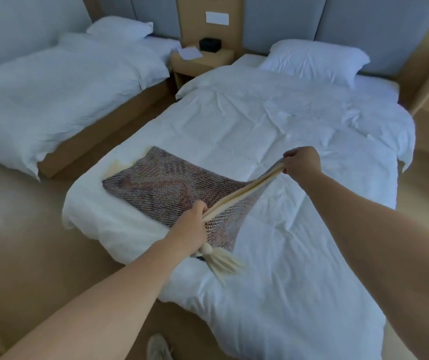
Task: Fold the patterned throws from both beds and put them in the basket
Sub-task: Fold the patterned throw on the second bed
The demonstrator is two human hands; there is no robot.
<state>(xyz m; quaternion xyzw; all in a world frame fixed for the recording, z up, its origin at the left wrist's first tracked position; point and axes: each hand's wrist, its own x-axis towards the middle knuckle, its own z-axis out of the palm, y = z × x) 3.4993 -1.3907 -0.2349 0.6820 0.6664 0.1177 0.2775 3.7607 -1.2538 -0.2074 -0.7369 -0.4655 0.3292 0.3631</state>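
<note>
A patterned throw [161,185], woven in red-brown with a cream edge and tassels, lies partly folded near the foot of the near bed [299,203]. My left hand [191,229] grips its cream edge at the near corner, where tassels hang below my fist. My right hand [300,161] pinches the same edge farther right, so the edge is lifted and stretched taut between both hands. The rest of the throw lies flat on the white duvet. No basket is in view.
A second bed [60,94] with white bedding stands to the left, with a dark bit of cloth at its far left edge. A wooden nightstand [201,61] with papers and a black device sits between the beds. A tan floor aisle runs between them. A shoe [158,346] shows at the bottom.
</note>
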